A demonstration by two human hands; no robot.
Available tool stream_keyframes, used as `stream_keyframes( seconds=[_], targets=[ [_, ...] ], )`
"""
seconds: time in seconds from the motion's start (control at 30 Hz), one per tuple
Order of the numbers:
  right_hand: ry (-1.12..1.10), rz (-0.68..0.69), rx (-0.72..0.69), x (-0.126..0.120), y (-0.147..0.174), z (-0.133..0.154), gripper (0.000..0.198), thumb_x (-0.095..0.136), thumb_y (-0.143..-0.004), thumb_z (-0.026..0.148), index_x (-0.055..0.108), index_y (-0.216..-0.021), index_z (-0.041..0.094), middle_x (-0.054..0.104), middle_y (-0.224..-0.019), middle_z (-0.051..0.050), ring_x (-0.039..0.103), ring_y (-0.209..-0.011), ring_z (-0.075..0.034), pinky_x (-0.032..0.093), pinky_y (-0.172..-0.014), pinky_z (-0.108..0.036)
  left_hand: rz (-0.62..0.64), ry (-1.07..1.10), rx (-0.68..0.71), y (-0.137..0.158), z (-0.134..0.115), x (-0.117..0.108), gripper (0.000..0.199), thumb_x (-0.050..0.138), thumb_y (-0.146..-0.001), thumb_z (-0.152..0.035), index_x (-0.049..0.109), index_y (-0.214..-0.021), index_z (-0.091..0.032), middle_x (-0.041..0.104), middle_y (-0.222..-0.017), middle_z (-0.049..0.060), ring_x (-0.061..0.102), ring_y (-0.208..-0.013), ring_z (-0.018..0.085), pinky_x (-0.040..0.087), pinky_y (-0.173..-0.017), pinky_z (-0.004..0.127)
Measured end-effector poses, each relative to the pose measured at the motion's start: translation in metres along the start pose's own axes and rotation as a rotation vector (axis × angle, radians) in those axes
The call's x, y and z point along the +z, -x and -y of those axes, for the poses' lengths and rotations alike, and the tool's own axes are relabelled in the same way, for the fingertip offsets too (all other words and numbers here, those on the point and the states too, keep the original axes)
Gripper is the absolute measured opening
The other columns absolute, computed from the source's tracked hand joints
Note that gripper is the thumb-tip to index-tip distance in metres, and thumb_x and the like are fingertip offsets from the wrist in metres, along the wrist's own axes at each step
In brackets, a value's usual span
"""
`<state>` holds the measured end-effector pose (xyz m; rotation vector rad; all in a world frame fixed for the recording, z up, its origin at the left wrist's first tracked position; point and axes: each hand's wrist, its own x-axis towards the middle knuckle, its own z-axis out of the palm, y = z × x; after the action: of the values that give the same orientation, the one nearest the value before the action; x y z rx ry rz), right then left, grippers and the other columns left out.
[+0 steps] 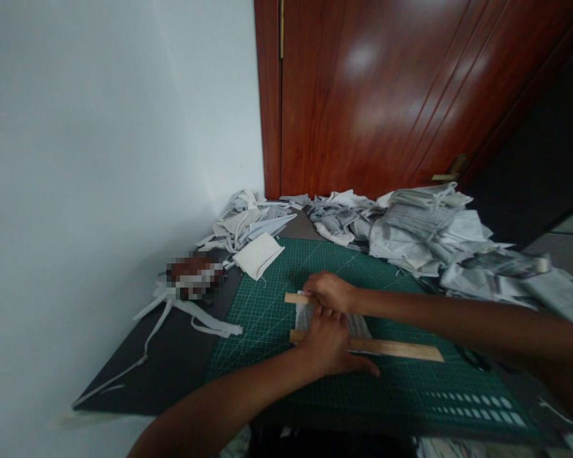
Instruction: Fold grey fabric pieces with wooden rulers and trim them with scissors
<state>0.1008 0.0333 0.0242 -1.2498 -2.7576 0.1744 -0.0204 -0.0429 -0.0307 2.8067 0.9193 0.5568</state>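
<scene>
A white wall (100,159) stands left of the dark table (172,356). On the green mat (258,331), the grey cloth (358,326) lies directly under both hands. Two wooden strips cross it, their long axes roughly left to right. The left hand (327,343), nearer to the body, is spread over the near strip (401,349); the right hand (332,292) curls at the far strip (293,298), but whether it clamps, one cannot tell. A pile (420,229) lies at right.
</scene>
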Motion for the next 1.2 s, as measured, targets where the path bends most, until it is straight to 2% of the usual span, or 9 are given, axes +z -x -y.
stream_keyframes(
  seconds=[0.23,0.37,0.47,0.77,0.87,1.2],
  targets=[
    [-0.124,-0.09,0.005,0.013,-0.011,0.0,0.024,0.058,-0.088,0.002,0.076,-0.096,0.016,0.078,-0.095,-0.008,0.069,-0.088,-0.019,0.048,-0.077,-0.028,0.016,0.012,-0.008,0.001,0.001,0.0,0.129,0.057,-0.054,-0.104,0.056,-0.14,-0.007,0.061,-0.14,0.026,0.054,-0.133,0.045,0.035,-0.115,0.057],
    [-0.144,-0.096,-0.007,0.014,-0.016,0.003,0.023,0.059,-0.089,0.003,0.076,-0.098,0.015,0.079,-0.097,-0.009,0.07,-0.091,-0.02,0.049,-0.08,-0.028,0.05,0.018,-0.03,0.001,0.0,-0.001,0.128,0.061,-0.053,-0.102,0.06,-0.135,-0.003,0.064,-0.136,0.026,0.056,-0.13,0.042,0.035,-0.117,0.052],
    [-0.123,-0.073,-0.009,0.011,-0.015,0.003,0.021,0.062,-0.085,0.003,0.076,-0.096,0.015,0.077,-0.096,-0.009,0.068,-0.088,-0.02,0.048,-0.077,-0.029,0.055,0.022,-0.045,0.001,-0.001,0.0,0.129,0.062,-0.051,-0.102,0.06,-0.135,-0.004,0.064,-0.136,0.025,0.058,-0.128,0.043,0.038,-0.115,0.053],
    [-0.044,0.036,0.042,-0.007,0.015,-0.009,0.015,0.063,-0.083,0.005,0.074,-0.082,0.015,0.073,-0.084,-0.009,0.064,-0.078,-0.021,0.041,-0.069,-0.029,0.013,0.002,0.014,0.0,0.0,-0.006,0.14,0.06,-0.054,-0.102,0.047,-0.149,-0.001,0.052,-0.149,0.028,0.039,-0.146,0.047,0.025,-0.123,0.059],
    [-0.061,0.04,0.056,-0.006,0.019,-0.013,0.016,0.062,-0.084,0.005,0.074,-0.084,0.015,0.074,-0.085,-0.008,0.065,-0.078,-0.019,0.041,-0.068,-0.027,0.001,0.003,0.021,0.0,0.001,-0.004,0.141,0.056,-0.054,-0.104,0.046,-0.15,0.0,0.054,-0.148,0.028,0.037,-0.147,0.047,0.024,-0.123,0.06],
    [-0.164,-0.086,0.087,0.014,-0.001,-0.015,0.018,0.061,-0.085,0.005,0.074,-0.083,0.016,0.074,-0.081,-0.004,0.066,-0.074,-0.017,0.043,-0.066,-0.024,-0.025,-0.023,0.022,0.001,0.001,-0.001,0.144,0.047,-0.052,-0.108,0.051,-0.145,0.001,0.05,-0.15,0.03,0.043,-0.142,0.048,0.027,-0.122,0.058]
  ],
)
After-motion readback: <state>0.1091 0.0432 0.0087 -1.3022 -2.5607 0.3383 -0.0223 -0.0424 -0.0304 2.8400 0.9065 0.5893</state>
